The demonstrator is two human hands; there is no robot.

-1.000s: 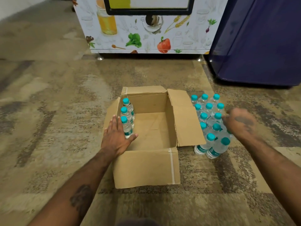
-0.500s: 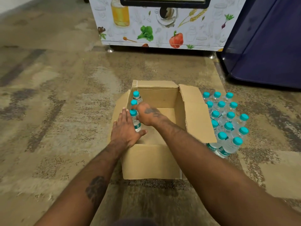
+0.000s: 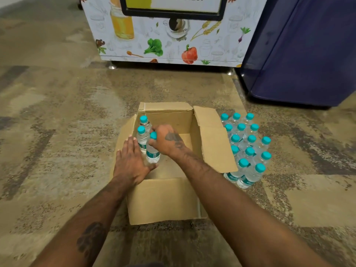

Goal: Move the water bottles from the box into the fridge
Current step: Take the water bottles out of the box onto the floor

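Seen from above, an open brown cardboard box (image 3: 163, 199) sits on the mottled floor (image 3: 57, 132), with three clear plastic water bottles with teal caps (image 3: 142, 138) standing along its 9 o'clock wall. The right hand (image 3: 169, 141) has its grip closed round the neck of the nearest bottle (image 3: 153, 154), while the left hand (image 3: 131, 162) lies flat, fingers straight, on the box's 9 o'clock edge. This looks like the unloading step: next, lift that bottle straight up, clear of its neighbours, towards the cluster of matching bottles (image 3: 248, 149) at 3 o'clock or the dark blue cabinet (image 3: 308, 54), probably the fridge, at 1 o'clock.
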